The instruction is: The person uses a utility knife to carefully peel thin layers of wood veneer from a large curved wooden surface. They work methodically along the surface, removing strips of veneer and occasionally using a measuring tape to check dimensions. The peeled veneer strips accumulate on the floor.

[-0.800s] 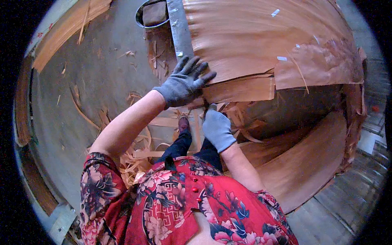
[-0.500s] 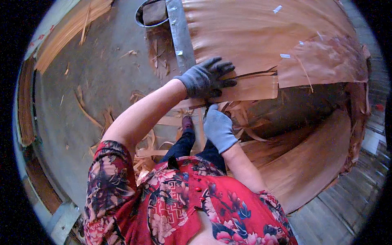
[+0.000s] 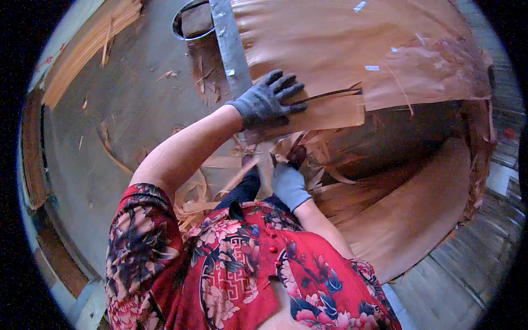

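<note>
My left hand (image 3: 265, 102), in a dark grey glove, presses flat with spread fingers on a thin brown wood veneer sheet (image 3: 330, 113) at the edge of the stack. A dark split runs from beside its fingers toward the right along that sheet. Lower and nearer my body, my right hand (image 3: 290, 184), in a light grey glove, is closed. A small dark narrow tip shows above its fingers; what it belongs to is hidden. Left of this hand a pale veneer strip (image 3: 239, 177) hangs blurred, apart from the sheet.
A grey metal bar (image 3: 228, 49) runs along the stack's left edge, beside a round bucket (image 3: 193, 22). Veneer scraps (image 3: 201, 190) litter the floor around my feet. A large curved sheet (image 3: 407, 214) leans at the right. More veneer (image 3: 91, 52) is piled at far left.
My right hand has dropped away from the sheet's edge toward my body. A narrow strip now hangs loose beside it. My left hand stays pressed on the sheet; the view has shifted slightly.
</note>
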{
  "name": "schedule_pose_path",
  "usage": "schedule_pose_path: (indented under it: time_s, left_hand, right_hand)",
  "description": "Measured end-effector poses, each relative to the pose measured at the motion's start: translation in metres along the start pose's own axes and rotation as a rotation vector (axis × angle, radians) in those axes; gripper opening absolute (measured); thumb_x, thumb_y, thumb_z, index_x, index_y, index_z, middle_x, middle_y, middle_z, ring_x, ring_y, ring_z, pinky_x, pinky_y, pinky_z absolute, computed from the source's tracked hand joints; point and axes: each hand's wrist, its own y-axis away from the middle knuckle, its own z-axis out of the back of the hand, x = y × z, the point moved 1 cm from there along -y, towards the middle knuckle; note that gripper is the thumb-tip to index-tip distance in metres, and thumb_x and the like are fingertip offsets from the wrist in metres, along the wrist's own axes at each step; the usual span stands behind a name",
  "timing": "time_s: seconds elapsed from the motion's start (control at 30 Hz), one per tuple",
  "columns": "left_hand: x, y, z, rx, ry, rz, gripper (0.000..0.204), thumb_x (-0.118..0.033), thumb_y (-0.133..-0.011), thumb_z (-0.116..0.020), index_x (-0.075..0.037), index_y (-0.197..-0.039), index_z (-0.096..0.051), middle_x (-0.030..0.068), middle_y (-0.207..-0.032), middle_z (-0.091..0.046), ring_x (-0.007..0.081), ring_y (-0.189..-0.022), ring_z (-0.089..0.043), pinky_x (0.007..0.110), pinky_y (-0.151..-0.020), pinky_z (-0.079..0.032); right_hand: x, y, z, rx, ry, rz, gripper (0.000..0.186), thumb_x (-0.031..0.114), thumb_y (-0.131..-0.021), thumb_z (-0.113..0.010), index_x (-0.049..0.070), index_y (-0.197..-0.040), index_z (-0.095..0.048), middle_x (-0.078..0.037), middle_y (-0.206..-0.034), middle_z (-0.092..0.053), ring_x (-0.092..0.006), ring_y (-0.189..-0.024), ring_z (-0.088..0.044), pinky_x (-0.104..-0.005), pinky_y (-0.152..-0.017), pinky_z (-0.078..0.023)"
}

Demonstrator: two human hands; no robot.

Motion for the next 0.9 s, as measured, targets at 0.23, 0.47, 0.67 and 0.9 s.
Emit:
schedule_pose_path:
  time_s: [0.23,0.47,0.67,0.9]
  left_hand:
    - [-0.002,0.002,0.003,-0.055,0.039,0.004,0.050,-0.037,-0.082,-0.051,-0.028,-0.131,-0.045,0.0147,-0.141,-0.037,0.0370,-0.130,-0.034,0.054,-0.108,-0.023]
    - [-0.005,-0.002,0.007,0.006,0.036,0.034,0.055,-0.040,-0.082,-0.055,-0.027,-0.134,-0.043,0.0146,-0.144,-0.033,0.0369,-0.133,-0.029,0.054,-0.109,-0.019]
    - [-0.023,0.012,0.015,-0.040,0.213,0.183,0.079,-0.047,-0.078,-0.061,-0.003,-0.138,-0.032,0.0159,-0.139,-0.038,0.0414,-0.132,-0.025,0.053,-0.109,-0.018]
    - [-0.041,0.008,0.042,-0.021,0.597,0.506,0.097,-0.040,-0.076,-0.066,0.005,-0.142,-0.012,0.0215,-0.139,-0.036,0.0434,-0.134,-0.020,0.047,-0.108,-0.022]
  right_hand:
    - [-0.082,-0.006,0.023,-0.368,-1.084,-0.562,0.035,0.041,-0.083,-0.063,0.007,-0.084,-0.052,-0.008,-0.059,-0.055,-0.0218,-0.040,-0.052,-0.0339,-0.038,-0.042]
    - [-0.114,-0.100,0.059,-0.847,-1.786,-1.019,0.031,0.032,-0.082,-0.067,0.013,-0.068,-0.047,-0.002,-0.052,-0.048,-0.0171,-0.035,-0.044,-0.0307,-0.029,-0.037]
    - [-0.089,-0.055,0.077,-0.805,-1.765,-0.961,0.026,0.017,-0.085,-0.061,0.015,-0.064,-0.045,0.000,-0.052,-0.047,-0.0141,-0.040,-0.046,-0.0304,-0.033,-0.037]
    - [-0.059,-0.026,0.136,-0.727,-1.949,-0.920,0.029,0.019,-0.083,-0.068,0.016,-0.063,-0.048,0.003,-0.050,-0.046,-0.0104,-0.042,-0.043,-0.0250,-0.042,-0.038]
